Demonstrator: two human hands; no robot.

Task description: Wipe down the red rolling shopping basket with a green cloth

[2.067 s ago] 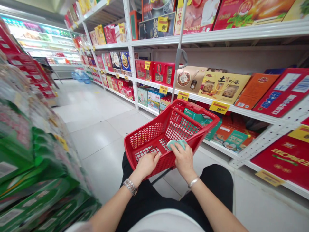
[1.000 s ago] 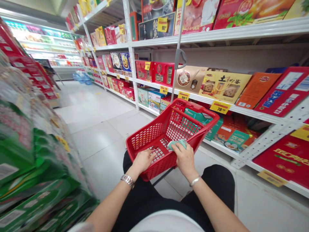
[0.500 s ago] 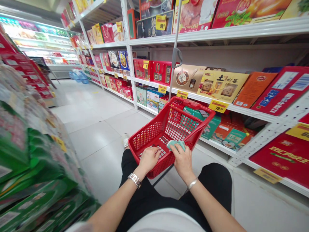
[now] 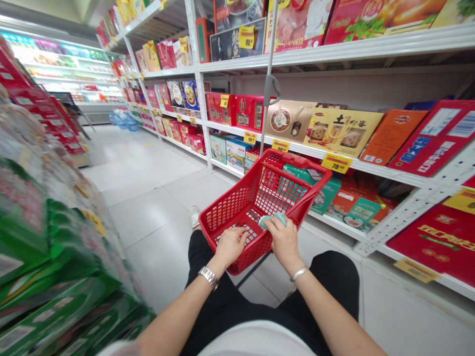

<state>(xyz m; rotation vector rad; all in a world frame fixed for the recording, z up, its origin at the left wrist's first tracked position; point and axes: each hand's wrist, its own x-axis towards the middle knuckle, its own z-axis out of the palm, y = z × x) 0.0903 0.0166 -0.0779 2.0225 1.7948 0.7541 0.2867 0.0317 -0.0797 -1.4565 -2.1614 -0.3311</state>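
A red plastic shopping basket (image 4: 237,200) rests tilted on my lap, its mouth facing me. My left hand (image 4: 230,244) grips the basket's near rim, fingers curled over the edge. My right hand (image 4: 284,239) presses a light green cloth (image 4: 272,220) against the inside of the basket's right wall, fingers closed on it. A grey pull handle (image 4: 270,89) rises from the far end of the basket. I wear a metal watch on the left wrist and a thin bracelet on the right.
White store shelves (image 4: 334,54) with boxed goods and yellow price tags run along the right. Green and red packs (image 4: 44,257) are stacked close on the left. A grey tiled aisle (image 4: 148,188) runs ahead between them.
The basket has shifted slightly right and nearer. My left hand slid along the near rim. My right hand keeps the cloth on the basket's right wall, moving it a little.
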